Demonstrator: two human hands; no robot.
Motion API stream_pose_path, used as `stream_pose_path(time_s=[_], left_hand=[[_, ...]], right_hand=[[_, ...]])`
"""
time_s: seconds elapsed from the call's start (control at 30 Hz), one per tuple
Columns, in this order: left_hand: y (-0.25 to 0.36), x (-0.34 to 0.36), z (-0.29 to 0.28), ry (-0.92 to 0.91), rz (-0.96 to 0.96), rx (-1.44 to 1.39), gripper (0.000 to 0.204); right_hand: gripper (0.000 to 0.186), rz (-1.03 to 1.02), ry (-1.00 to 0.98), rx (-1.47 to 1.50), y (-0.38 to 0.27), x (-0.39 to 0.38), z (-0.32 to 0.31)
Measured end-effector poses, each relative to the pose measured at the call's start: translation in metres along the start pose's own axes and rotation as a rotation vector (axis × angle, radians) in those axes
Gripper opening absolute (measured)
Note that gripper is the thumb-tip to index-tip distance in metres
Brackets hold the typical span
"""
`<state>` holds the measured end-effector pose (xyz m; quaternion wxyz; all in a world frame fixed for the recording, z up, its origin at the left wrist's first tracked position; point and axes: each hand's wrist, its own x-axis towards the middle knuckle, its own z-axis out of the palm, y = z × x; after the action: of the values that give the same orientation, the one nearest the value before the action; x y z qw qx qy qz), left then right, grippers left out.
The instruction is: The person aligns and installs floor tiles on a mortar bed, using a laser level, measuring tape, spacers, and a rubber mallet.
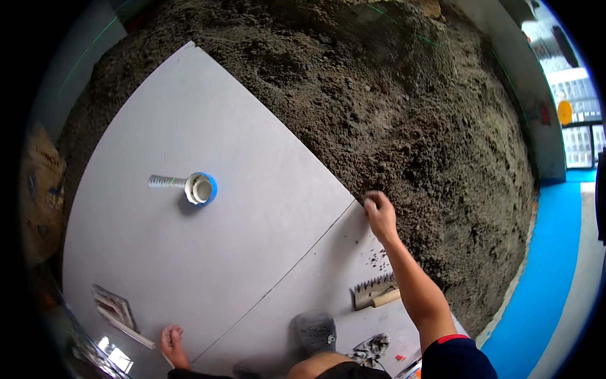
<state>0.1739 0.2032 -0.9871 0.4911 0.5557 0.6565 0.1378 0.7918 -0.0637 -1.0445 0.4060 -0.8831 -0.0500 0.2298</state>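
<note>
Two large light grey tiles (208, 252) lie edge to edge with a thin dark seam between them. My right hand (380, 218) is at the far end of that seam, by the tile edge and the loose mortar, its fingers curled in and slightly blurred; what they hold, if anything, is hidden. Below that arm lies a notched trowel (372, 292) with a wooden handle, beside scattered crumbs. My left hand (172, 344), loosely closed with nothing visible in it, hovers low over the larger tile. Near it rests a flat rectangular tool (115, 308) with a pale strip alongside.
A blue-and-white round fitting (202, 189) with a ribbed tube stands on the larger tile. Rough grey-brown mortar (372, 120) borders the tiles. My grey shoe (317, 331) and a crumpled wrapper (371, 348) are close by. A paper sack (43, 196) stands left; blue floor covering (536, 271) runs along the right.
</note>
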Motion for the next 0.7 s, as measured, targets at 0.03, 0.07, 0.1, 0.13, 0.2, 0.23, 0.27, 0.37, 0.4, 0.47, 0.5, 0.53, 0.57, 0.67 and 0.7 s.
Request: stream_pose_path(time_s=[0.03,0.07,0.1,0.13,0.2,0.23,0.27,0.37,0.4,0.47,0.5,0.53,0.57,0.67,0.7], left_hand=[[-0.002,-0.008,-0.007,-0.015,-0.006,0.040,0.027],[-0.008,-0.012,-0.016,-0.029,-0.011,0.079,0.028],[-0.012,-0.019,-0.029,-0.029,-0.018,0.131,0.029],[-0.016,-0.025,-0.034,-0.025,0.008,0.106,0.028],[-0.019,-0.039,-0.042,-0.005,0.063,0.057,0.027],[-0.005,-0.046,-0.036,0.004,0.045,0.054,0.026],[0.009,-0.055,-0.026,0.016,0.025,0.049,0.026],[-0.020,-0.088,-0.073,0.088,-0.041,0.008,0.026],[-0.005,-0.093,-0.068,0.071,-0.112,0.085,0.025],[-0.019,-0.117,-0.088,0.107,-0.135,0.164,0.024],[-0.024,-0.116,-0.089,0.089,-0.125,0.195,0.024],[-0.021,-0.114,-0.085,0.084,-0.101,0.217,0.024],[-0.019,-0.114,-0.089,0.090,-0.100,0.249,0.023],[-0.047,-0.110,-0.081,0.062,-0.131,0.040,0.028],[-0.065,-0.115,-0.074,0.073,-0.146,-0.035,0.028]], right_hand=[[0.028,-0.007,-0.018,-0.045,0.008,-0.008,-0.003],[0.029,-0.014,-0.036,-0.090,0.016,-0.009,-0.007],[0.028,-0.004,-0.058,-0.031,0.006,-0.014,0.002],[0.028,-0.008,-0.080,-0.022,0.003,-0.012,0.003],[0.028,-0.023,-0.132,0.002,-0.002,0.001,0.011],[0.028,-0.097,-0.054,-0.041,0.007,0.012,0.015],[0.027,0.018,-0.079,0.102,0.013,0.025,0.011],[0.026,0.093,-0.072,0.029,-0.002,0.029,0.046],[0.027,0.147,-0.056,-0.005,0.001,0.026,0.042],[0.029,0.233,-0.099,0.004,-0.003,0.015,0.038],[0.028,0.216,-0.081,0.042,0.006,0.031,0.016],[0.027,0.184,-0.067,0.109,0.015,0.042,-0.008],[0.027,0.172,-0.069,0.145,0.028,0.051,-0.015],[0.028,0.128,-0.064,0.125,0.070,0.060,-0.016],[0.029,0.100,-0.069,0.083,0.072,0.064,-0.017]])
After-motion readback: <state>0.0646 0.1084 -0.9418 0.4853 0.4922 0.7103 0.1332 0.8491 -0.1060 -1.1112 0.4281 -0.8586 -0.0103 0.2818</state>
